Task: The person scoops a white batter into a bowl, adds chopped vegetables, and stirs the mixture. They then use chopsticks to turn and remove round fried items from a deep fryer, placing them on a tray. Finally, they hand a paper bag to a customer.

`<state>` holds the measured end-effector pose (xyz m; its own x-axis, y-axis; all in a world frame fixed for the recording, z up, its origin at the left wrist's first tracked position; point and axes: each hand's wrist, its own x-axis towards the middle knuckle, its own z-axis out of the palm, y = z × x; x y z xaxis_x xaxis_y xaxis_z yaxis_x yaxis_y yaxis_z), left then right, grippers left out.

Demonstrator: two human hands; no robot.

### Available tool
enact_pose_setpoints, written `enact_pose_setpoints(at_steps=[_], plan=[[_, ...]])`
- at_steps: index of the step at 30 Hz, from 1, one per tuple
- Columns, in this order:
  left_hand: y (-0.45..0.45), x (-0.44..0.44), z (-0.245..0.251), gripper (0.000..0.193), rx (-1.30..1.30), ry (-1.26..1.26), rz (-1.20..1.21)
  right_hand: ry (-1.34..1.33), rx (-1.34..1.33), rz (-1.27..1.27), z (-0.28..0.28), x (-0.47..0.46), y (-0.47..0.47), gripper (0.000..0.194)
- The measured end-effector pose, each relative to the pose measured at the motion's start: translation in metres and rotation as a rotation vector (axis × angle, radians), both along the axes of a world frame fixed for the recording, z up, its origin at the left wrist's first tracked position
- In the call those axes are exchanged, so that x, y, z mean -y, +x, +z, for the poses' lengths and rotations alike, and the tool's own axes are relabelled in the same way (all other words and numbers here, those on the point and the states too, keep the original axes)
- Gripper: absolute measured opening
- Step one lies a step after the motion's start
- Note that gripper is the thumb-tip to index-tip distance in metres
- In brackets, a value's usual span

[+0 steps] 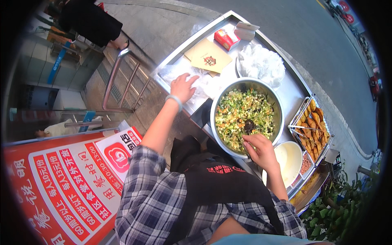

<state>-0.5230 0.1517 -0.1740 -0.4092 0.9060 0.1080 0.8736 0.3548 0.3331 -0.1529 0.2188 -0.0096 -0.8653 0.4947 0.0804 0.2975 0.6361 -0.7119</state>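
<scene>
A steel bowl of chopped vegetable filling with a dark clump in it stands at the cart's near edge. My right hand is over the bowl's near right rim, thumb and fingertips close together; a thin dark thing shows below the fingers, too little seen to tell what it is or whether it is held. My left hand, with a pale bangle at the wrist, is over clear plastic film or bags left of the bowl, fingers spread. Brown paper bags lie just beyond it.
The steel cart top holds a red box, bundled plastic bags, a wire rack of fried pieces and a white bowl. A metal railing and a red-and-white sign stand left. Another person is upper left.
</scene>
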Motion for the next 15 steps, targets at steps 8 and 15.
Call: enact_pose_setpoints(at_steps=[8, 15], plan=[[-0.022, -0.051, -0.036, 0.042, -0.011, -0.713, -0.079, 0.092, -0.086, -0.066, -0.027, -0.058, -0.099, 0.015], [-0.044, -0.014, -0.039, 0.039, 0.098, -0.473, -0.193, 0.333, 0.047, -0.187, -0.136, -0.093, -0.266, 0.013]])
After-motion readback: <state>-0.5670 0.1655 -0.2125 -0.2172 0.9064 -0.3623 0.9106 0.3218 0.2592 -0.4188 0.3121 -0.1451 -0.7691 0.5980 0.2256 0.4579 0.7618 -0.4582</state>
